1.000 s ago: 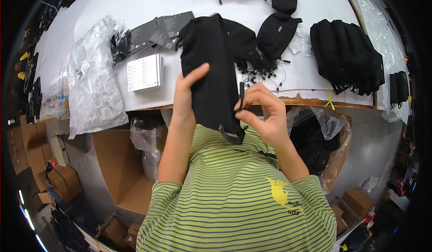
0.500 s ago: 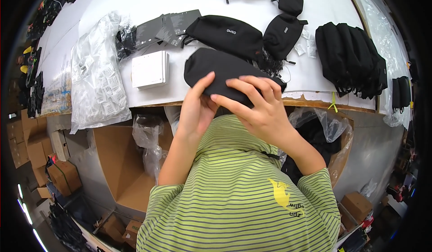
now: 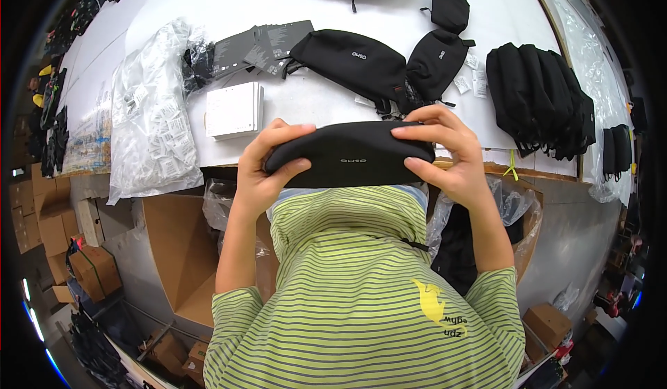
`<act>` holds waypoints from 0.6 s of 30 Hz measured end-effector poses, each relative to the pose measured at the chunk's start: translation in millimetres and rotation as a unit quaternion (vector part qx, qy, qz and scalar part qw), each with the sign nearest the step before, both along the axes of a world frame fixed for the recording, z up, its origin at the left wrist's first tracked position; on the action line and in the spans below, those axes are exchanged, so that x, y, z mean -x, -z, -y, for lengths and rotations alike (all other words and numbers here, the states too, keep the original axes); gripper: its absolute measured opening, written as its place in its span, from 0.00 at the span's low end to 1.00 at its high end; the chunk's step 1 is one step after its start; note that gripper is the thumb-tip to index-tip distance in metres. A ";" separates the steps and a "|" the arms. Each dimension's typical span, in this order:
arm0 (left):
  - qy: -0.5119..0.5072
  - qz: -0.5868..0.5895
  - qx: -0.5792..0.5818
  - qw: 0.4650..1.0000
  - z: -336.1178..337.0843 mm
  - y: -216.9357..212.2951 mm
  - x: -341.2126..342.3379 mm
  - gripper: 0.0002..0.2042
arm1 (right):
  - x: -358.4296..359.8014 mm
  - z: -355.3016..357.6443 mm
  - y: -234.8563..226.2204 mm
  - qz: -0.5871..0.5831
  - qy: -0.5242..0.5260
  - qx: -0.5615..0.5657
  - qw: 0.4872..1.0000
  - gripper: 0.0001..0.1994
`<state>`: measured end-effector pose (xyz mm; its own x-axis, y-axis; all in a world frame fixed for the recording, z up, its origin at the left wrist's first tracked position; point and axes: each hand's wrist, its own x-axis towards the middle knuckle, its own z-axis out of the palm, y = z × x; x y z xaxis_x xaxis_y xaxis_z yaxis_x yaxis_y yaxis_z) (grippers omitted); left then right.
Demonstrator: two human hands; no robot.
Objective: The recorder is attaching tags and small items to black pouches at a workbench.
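Observation:
A long black fabric pouch with small pale lettering is held up level at the table's near edge. My left hand grips its left end, fingers over the top and thumb on the front face. At the right end, my right hand pinches it the same way. Just beyond lies a similar black pouch. A smaller black pouch rests against that one's right end, with another small black pouch farther back.
Left of the pouches are a stack of white cards, dark printed cards and a clear bag of small packets. A row of black pouches stands at the right. Below the table edge are open cardboard boxes.
The pouch has been turned so its lettered face shows and brought closer to me. My hands have moved apart from its middle to its two ends.

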<state>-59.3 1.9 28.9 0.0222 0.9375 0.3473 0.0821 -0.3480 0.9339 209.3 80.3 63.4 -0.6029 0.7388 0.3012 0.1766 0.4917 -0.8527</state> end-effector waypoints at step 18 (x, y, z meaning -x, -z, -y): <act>-0.120 -0.254 0.066 0.957 5.3 8.0 25.7 0.16 | -94.7 -23.8 -40.9 0.133 0.121 0.109 0.978 0.14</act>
<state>-84.9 -3.4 20.9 -0.0647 0.9717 0.2273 0.6011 -0.1439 0.7861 304.0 104.0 104.3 -0.4388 0.8983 -0.0231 0.4942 0.2197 -0.8411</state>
